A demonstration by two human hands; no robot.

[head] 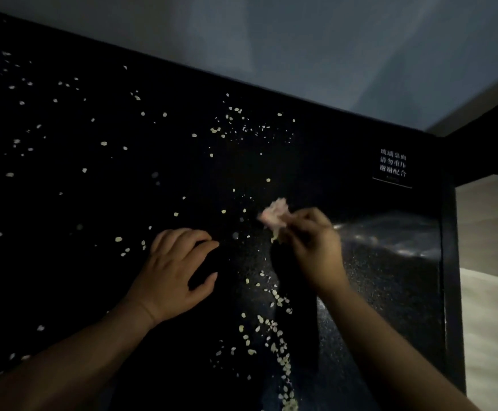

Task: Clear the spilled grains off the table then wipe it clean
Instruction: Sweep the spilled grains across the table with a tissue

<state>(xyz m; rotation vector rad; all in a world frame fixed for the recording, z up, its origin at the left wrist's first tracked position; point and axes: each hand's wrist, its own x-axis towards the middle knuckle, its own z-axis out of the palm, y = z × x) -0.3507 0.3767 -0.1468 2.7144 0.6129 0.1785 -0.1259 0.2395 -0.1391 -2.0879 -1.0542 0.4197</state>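
Note:
Pale grains [274,327] lie scattered over a black glossy table [93,203], thickest in a streak running toward the near edge at centre right. My right hand [313,247] pinches a small crumpled pinkish cloth or tissue [274,216] just above the tabletop; it is blurred. To its left, my left hand [176,274] rests on the table with its fingers curved and spread, holding nothing. More grains dot the far left and middle of the surface.
A small sticker with white printed characters [393,167] sits near the table's far right corner. The table's right edge [452,262] drops to a pale floor [490,321]. A grey wall [301,40] rises behind the table.

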